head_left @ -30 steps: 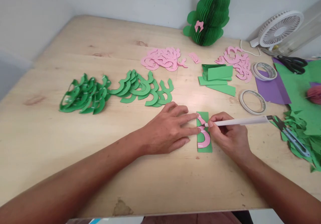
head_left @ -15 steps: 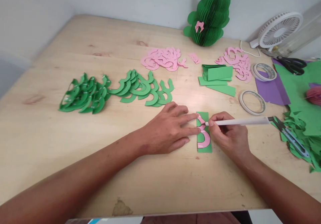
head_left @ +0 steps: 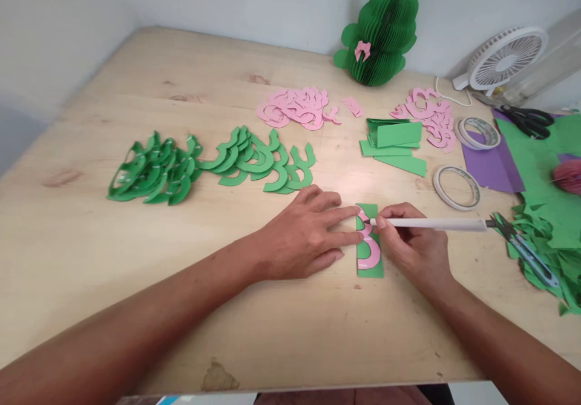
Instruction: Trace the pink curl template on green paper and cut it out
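**Pen tip on a pink cut-out, strip pinned flat**

The green strip point(head_left: 370, 272) lay flat on the bench point(head_left: 136, 260), to the left of the nearer tape roll point(head_left: 456, 186) and closer to the person. A pink cut-out point(head_left: 373, 252) rested on top of it. The left hand point(head_left: 304, 235) was open and spread. Its fingers point(head_left: 349, 212) gripped nothing and pressed down on the left edge of the strip and cut-out. The right hand point(head_left: 415, 247) had its fingers closed around a white pen point(head_left: 429, 224) near the tip. The tip touched the upper part of the pink shape, and the barrel pointed away below the tape roll.

Both papers looked thin, light and limp, and would likely skate on the smooth wood. Flat pressure from above seemed the safer hold. To lift them, a pinch at a long edge would probably crease them least.

Compared with a second earlier, neither hand had shifted along the strip. The pen's far end had dropped a little, so the barrel lay more level. The tip had stayed on the same part of the pink shape.
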A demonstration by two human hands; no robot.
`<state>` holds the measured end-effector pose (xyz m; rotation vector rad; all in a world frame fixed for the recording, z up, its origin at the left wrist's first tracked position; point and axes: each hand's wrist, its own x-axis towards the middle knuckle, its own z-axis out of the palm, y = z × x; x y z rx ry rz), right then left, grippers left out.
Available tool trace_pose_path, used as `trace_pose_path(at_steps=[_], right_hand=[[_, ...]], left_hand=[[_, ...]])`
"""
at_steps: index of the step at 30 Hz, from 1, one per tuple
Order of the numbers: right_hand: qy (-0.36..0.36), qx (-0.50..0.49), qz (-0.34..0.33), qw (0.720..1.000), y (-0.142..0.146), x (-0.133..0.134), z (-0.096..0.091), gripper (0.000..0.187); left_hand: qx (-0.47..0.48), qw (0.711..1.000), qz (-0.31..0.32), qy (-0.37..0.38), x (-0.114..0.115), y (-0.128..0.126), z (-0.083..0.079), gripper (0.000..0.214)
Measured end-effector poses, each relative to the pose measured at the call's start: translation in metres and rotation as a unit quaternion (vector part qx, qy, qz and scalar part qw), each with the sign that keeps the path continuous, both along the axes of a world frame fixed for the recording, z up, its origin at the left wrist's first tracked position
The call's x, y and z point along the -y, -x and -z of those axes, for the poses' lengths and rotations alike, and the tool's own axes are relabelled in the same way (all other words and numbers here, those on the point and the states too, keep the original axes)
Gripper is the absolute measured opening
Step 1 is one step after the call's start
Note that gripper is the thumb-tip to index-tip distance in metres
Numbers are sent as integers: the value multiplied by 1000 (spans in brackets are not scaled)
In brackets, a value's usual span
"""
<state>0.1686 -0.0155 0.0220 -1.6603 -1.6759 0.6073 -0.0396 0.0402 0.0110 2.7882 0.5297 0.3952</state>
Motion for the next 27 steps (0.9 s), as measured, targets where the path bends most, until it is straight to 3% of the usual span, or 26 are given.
trace_pose_path(at_steps=[27], right_hand=[[-6, 34, -1, 999, 0, 0, -4, 11]], left_hand=[[-4, 1000, 8, -6, -1, 1, 0, 36]])
